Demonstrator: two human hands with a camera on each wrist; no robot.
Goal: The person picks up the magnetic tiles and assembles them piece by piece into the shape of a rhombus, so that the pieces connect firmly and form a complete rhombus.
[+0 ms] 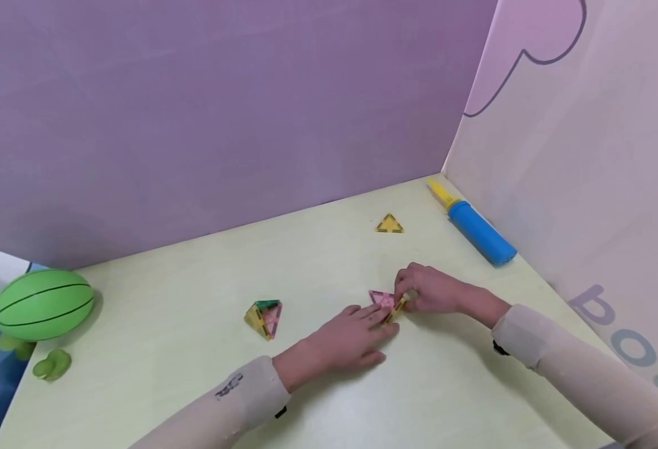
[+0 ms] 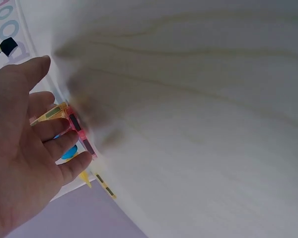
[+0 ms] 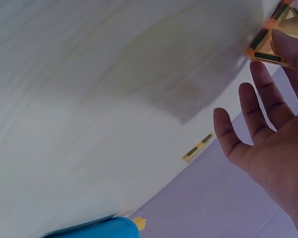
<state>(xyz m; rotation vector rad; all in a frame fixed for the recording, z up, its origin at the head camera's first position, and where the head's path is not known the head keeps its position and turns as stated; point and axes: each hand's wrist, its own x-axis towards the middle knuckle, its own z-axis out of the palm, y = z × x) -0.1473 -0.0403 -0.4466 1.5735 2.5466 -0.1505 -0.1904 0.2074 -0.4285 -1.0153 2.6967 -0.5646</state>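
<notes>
A pink triangular magnetic tile (image 1: 381,298) lies on the table between the two hands, with a yellow magnetic tile (image 1: 396,310) tilted up along it. My left hand (image 1: 351,340) rests its extended fingers on the pink tile, palm down; the left wrist view shows those fingers (image 2: 64,144) against the tile's edge. My right hand (image 1: 431,290) pinches a yellow tile (image 3: 268,58) between thumb and index finger, its other fingers loosely bent. To the left stands a small pyramid of magnetic tiles (image 1: 265,318) in yellow, green and pink. Another yellow triangular tile (image 1: 389,224) lies flat farther back.
A blue hand pump (image 1: 481,234) with a yellow nozzle lies along the right wall. At the table's left edge are a green ball (image 1: 43,304) with black lines and a small green toy (image 1: 52,365). A purple panel (image 1: 239,112) borders the back.
</notes>
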